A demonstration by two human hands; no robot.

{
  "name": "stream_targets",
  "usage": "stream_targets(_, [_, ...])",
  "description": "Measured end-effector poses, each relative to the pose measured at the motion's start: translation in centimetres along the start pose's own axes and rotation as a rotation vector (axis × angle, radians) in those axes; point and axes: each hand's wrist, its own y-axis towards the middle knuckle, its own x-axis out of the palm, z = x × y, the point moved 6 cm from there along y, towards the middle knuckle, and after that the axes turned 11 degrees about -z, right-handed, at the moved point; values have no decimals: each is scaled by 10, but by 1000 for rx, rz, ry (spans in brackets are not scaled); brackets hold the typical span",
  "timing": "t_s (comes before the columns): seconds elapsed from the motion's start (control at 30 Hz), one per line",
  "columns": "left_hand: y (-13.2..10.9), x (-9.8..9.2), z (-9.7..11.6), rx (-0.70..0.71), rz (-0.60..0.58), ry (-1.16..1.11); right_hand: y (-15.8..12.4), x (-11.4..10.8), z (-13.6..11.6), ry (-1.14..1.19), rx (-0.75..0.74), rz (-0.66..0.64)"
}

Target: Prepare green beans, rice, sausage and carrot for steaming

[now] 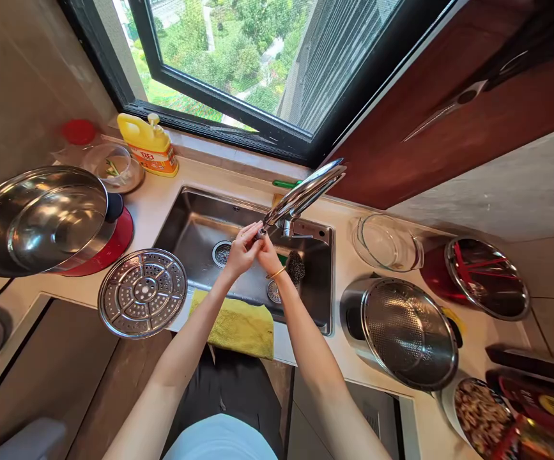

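Observation:
Both my hands meet over the steel sink (195, 220), right under the spout of the chrome faucet (303, 191). My left hand (242, 250) has its fingers curled and pressed against my right hand (268, 254), which wears a thin gold bangle at the wrist. Fingertips of both touch the end of the spout. I cannot make out anything held between them. A dark scrubber (296, 265) lies in the sink just right of my right wrist. A yellow cloth (241, 326) hangs over the sink's front edge below my forearms.
A perforated steamer plate (142, 292) and a big pot lid (41, 220) lie left of the sink. A yellow detergent bottle (149, 144) stands at the back. Right side: a glass bowl (386, 243), a steel colander pot (404, 332), a red pot (482, 275).

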Motion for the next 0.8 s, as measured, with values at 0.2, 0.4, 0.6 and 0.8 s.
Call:
stream_targets(0.2, [3, -6, -2, 43, -68, -26, 2, -3, -6, 19, 1, -6])
stream_targets(0.4, [12, -13, -2, 31, -76, -50, 3, -2, -13, -16, 7, -26])
stream_targets(0.6, [17, -18, 9, 27, -96, 27, 5, -2, -24, -39, -34, -19])
stream_targets(0.8, [21, -23, 20, 66, -132, 196, 3, -1, -30, -79, -63, 8])
